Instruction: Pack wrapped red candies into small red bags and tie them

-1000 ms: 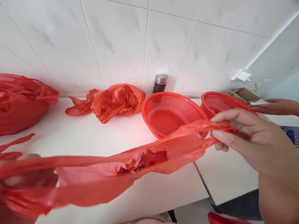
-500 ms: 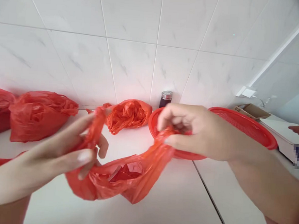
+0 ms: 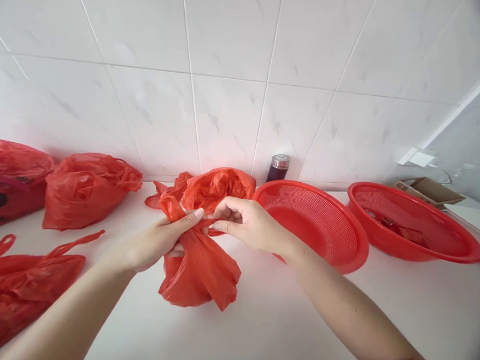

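Observation:
A red plastic bag (image 3: 203, 270) hangs just above the white table, its neck gathered and its mouth closed up. My left hand (image 3: 172, 233) is wrapped round the gathered neck, thumb on top. My right hand (image 3: 245, 221) pinches a twisted handle of the same bag between thumb and fingers, close to the left thumb. What lies inside the bag is hidden. Behind the hands sits another crumpled red bag (image 3: 227, 184), against the wall. Right of my right hand stands a red mesh basket (image 3: 307, 212) with nothing seen in it.
Several filled red bags stand at the left, among them a bulging bag (image 3: 87, 191) and a nearer bag (image 3: 22, 291). A second red basket (image 3: 414, 214) holds small packets. A dark bottle (image 3: 278, 169) and a cardboard box (image 3: 428, 190) are by the wall.
Both hands have come together, and the bag's mouth, open before with red contents showing, is now gathered shut. The view has shifted left; the other person's hand at the right is out of sight.

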Demonstrator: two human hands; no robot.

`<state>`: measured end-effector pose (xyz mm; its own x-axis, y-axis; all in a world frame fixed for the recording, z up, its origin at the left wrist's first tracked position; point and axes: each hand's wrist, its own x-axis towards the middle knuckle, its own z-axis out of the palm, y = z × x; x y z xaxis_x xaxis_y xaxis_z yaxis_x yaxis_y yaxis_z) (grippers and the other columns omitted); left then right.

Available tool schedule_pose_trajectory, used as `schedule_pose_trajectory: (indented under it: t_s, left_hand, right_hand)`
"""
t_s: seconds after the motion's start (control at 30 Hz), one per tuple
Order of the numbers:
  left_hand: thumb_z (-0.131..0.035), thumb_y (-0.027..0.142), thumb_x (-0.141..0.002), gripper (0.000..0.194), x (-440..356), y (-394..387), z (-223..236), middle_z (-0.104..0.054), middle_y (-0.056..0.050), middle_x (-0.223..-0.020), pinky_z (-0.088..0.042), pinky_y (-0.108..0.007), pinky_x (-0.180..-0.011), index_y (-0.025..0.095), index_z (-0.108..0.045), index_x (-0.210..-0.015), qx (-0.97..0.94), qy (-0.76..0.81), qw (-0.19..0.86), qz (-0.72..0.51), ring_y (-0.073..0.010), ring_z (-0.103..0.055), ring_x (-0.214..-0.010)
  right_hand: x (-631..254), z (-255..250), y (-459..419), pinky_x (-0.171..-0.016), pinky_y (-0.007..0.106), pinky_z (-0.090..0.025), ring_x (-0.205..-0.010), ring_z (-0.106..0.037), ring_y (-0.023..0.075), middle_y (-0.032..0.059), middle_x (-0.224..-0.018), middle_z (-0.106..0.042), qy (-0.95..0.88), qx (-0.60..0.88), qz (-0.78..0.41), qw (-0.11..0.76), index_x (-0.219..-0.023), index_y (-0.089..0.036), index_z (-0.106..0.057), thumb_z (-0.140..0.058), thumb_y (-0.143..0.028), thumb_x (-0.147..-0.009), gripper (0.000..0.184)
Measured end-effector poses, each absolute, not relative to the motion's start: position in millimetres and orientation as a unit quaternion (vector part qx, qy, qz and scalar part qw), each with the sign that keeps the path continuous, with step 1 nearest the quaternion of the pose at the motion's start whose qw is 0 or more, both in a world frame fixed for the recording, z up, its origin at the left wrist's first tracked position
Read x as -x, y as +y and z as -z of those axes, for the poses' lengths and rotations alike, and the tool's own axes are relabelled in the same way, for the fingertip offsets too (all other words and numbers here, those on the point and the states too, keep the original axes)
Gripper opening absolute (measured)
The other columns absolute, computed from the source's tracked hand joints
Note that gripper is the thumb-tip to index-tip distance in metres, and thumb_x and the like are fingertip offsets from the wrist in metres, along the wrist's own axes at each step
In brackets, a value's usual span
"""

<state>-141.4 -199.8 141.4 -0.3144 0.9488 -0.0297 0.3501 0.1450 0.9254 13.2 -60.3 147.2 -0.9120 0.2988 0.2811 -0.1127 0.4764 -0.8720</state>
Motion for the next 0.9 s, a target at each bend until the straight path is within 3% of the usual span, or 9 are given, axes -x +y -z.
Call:
schedule_pose_trajectory:
  t_s: [0.1,0.23,0.3,0.4,0.5,0.57,0.63,0.77,0.9]
  left_hand:
    - [-0.044,0.05,-0.09,0.041,148,-197,-141,-0.056,0.002,-0.05,-0.044,-0.024,-0.046,0.021,-0.059,-0.065,-0.458,0.617,0.459,-0.446,-0.0118,-0.05,-0.045]
    - [-0.05,0.042,-0.088,0.029,153,-197,-148,-0.07,-0.002,-0.078,-0.051,-0.032,-0.071,0.022,-0.067,-0.075,-0.555,0.594,0.436,-0.386,-0.0181,-0.063,-0.072]
    - [-0.053,0.034,-0.085,0.02,154,-197,-149,-0.069,-0.001,-0.08,-0.05,-0.032,-0.07,0.024,-0.069,-0.082,-0.593,0.603,0.412,-0.34,-0.0181,-0.061,-0.071]
    - [-0.044,0.015,-0.076,0.026,154,-193,-141,-0.059,0.002,-0.06,-0.041,-0.027,-0.054,0.025,-0.068,-0.079,-0.616,0.665,0.304,-0.294,-0.0151,-0.051,-0.055]
    - [-0.037,0.007,-0.063,0.028,151,-186,-126,-0.055,0.002,-0.056,-0.034,-0.026,-0.048,0.024,-0.058,-0.067,-0.596,0.746,0.104,-0.279,-0.0151,-0.048,-0.052]
    - [-0.037,0.006,-0.065,0.027,150,-181,-116,-0.063,0.0,-0.072,-0.037,-0.026,-0.052,0.023,-0.055,-0.074,-0.576,0.759,-0.016,-0.302,-0.0157,-0.053,-0.059]
    - [-0.038,0.007,-0.072,0.029,151,-176,-109,-0.066,-0.002,-0.098,-0.043,-0.027,-0.06,0.023,-0.056,-0.088,-0.584,0.739,-0.066,-0.328,-0.0169,-0.06,-0.075]
    - [-0.045,0.015,-0.081,0.033,155,-175,-108,-0.06,-0.006,-0.119,-0.048,-0.028,-0.078,0.023,-0.058,-0.11,-0.637,0.684,0.003,-0.355,-0.0203,-0.06,-0.103]
    - [-0.042,0.026,-0.09,0.036,159,-181,-103,-0.064,-0.007,-0.12,-0.047,-0.034,-0.091,0.026,-0.062,-0.119,-0.619,0.693,0.125,-0.346,-0.0233,-0.059,-0.109]
  right_hand:
    - [-27,-142,-75,-0.073,0.027,-0.051,-0.078,-0.061,0.0118,-0.0019,-0.083,-0.062,-0.792,0.074,-0.549,0.258,-0.084,-0.021,-0.057,-0.06,-0.029,-0.087,0.01]
    - [-34,-143,-95,-0.074,0.027,-0.052,-0.079,-0.064,0.0123,-0.0012,-0.083,-0.064,-0.792,-0.046,-0.582,0.178,-0.092,-0.021,-0.06,-0.064,-0.025,-0.085,0.009]
    - [-24,-134,-92,-0.078,0.028,-0.052,-0.083,-0.064,0.0128,0.0002,-0.089,-0.065,-0.782,-0.039,-0.577,0.231,-0.095,-0.022,-0.061,-0.061,-0.027,-0.087,0.009]
    - [2,-108,-76,-0.092,0.033,-0.048,-0.1,-0.061,0.0148,0.0029,-0.109,-0.064,-0.758,0.023,-0.578,0.301,-0.112,-0.025,-0.058,-0.05,-0.033,-0.094,0.021]
    - [23,-83,-66,-0.105,0.038,-0.039,-0.118,-0.054,0.0172,0.003,-0.123,-0.061,-0.743,0.049,-0.615,0.257,-0.126,-0.028,-0.055,-0.043,-0.04,-0.097,0.033]
    - [29,-72,-64,-0.111,0.04,-0.033,-0.128,-0.046,0.018,0.0017,-0.133,-0.056,-0.71,0.048,-0.656,0.252,-0.129,-0.029,-0.054,-0.044,-0.043,-0.096,0.037]
    - [30,-66,-65,-0.112,0.039,-0.031,-0.131,-0.042,0.0185,0.0007,-0.138,-0.051,-0.673,0.033,-0.698,0.242,-0.131,-0.031,-0.052,-0.049,-0.043,-0.094,0.04]
    - [26,-61,-65,-0.096,0.035,-0.045,-0.107,-0.058,0.0181,0.0025,-0.116,-0.062,-0.626,0.032,-0.749,0.213,-0.113,-0.026,-0.061,-0.059,-0.042,-0.087,0.03]
    - [25,-53,-65,-0.075,0.026,-0.046,-0.077,-0.056,0.0127,-0.002,-0.083,-0.059,-0.651,0.085,-0.709,0.259,-0.085,-0.021,-0.057,-0.059,-0.045,-0.086,0.024]
